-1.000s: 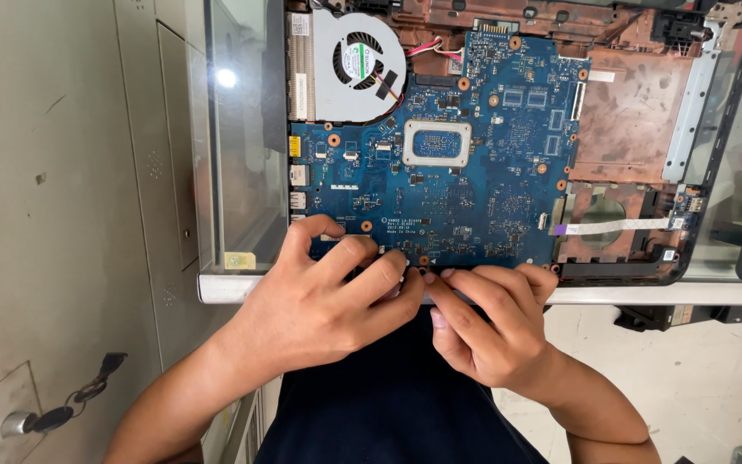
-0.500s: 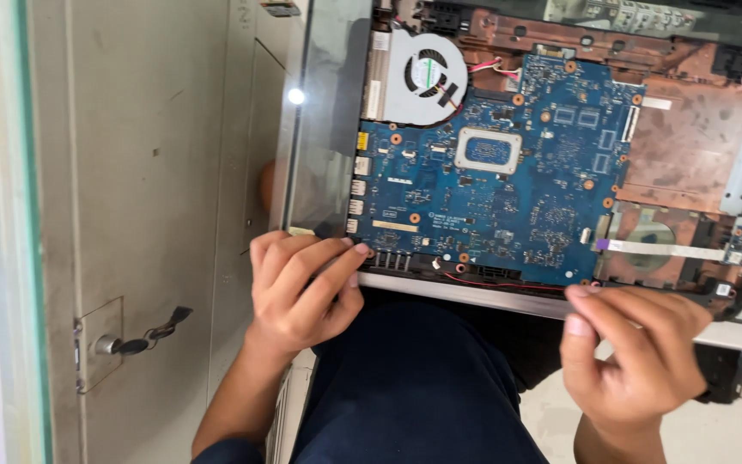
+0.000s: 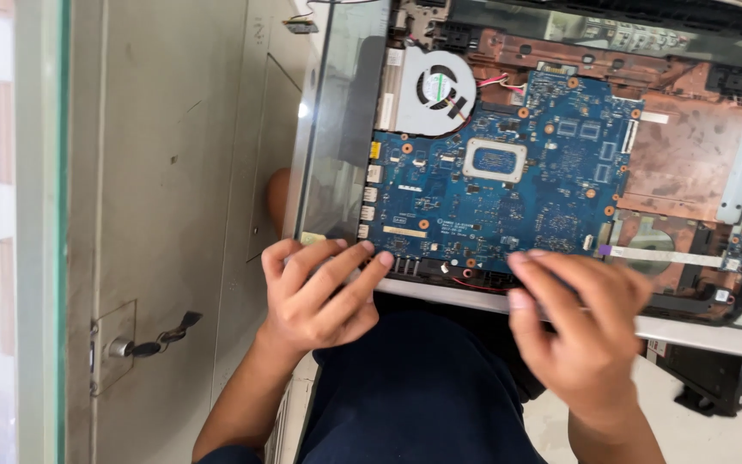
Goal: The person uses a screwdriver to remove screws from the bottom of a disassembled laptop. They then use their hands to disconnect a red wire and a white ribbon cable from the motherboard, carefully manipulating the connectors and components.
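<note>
An opened laptop base lies on a glass-topped table, its blue motherboard and round grey cooling fan exposed. My left hand rests with spread fingers on the near left corner of the base, fingertips touching the board's front edge. My right hand lies over the near edge of the base, fingers apart and blurred; I see nothing held in it. A white ribbon cable runs across the copper-coloured area right of the board.
A grey cabinet door with a key in its lock stands at the left. My dark blue trousers fill the lower middle. A black box sits on the floor under the table at the right.
The view has shifted, so the laptop sits further right. My right hand came away from beside the left hand, dropped off the edge, and now lies back on the near edge.
</note>
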